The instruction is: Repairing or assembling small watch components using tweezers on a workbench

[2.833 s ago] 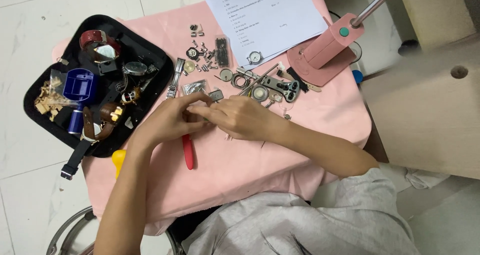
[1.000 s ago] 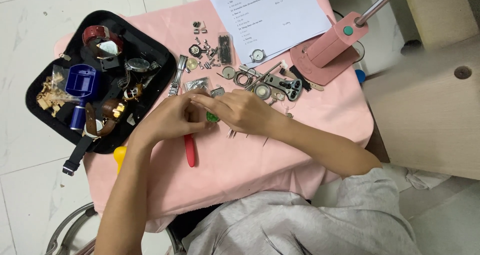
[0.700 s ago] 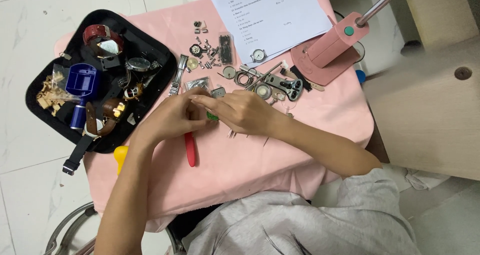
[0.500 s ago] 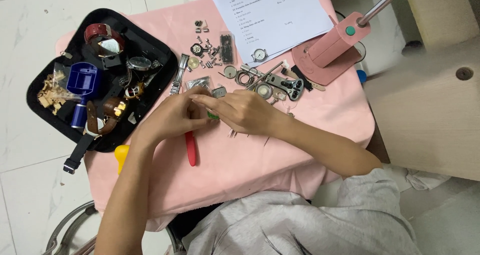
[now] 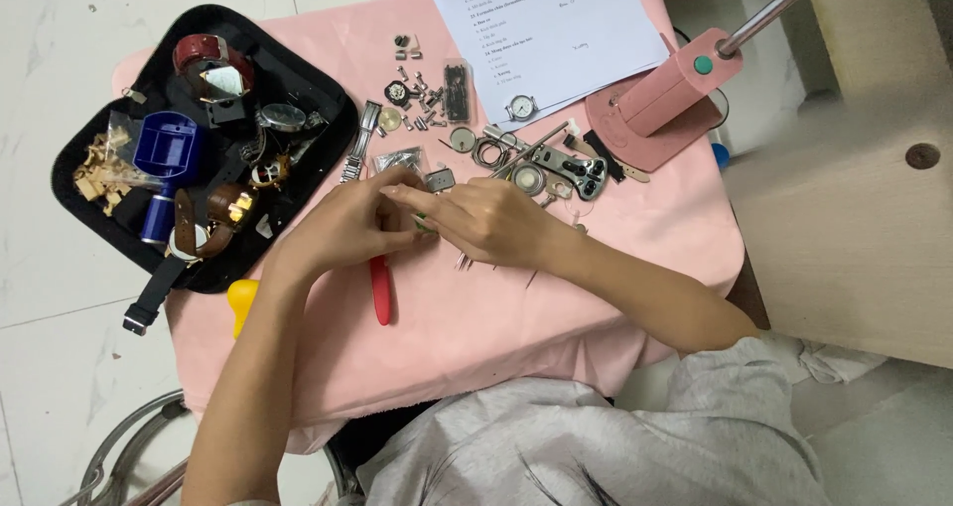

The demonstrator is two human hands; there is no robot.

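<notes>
Both hands, left (image 5: 352, 223) and right (image 5: 486, 218), met fingertip to fingertip at mid-cloth (image 5: 556, 317), pinching a small green-tipped part (image 5: 424, 224), apparently mid-fitting; next move would need steady fine alignment.

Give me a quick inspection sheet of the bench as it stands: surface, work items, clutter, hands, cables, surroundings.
Surface: pink cloth over a small table.
Job's things: a small green-tipped piece sits between the fingertips; a red-handled tool lies under the left hand.
Clutter: black tray of watches and straps, loose metal watch parts, printed sheet, pink press.
Grippers: left hand and right hand meet fingertip to fingertip.
Cables: nothing seen.
Surroundings: white tiled floor, wooden board at right.
</notes>
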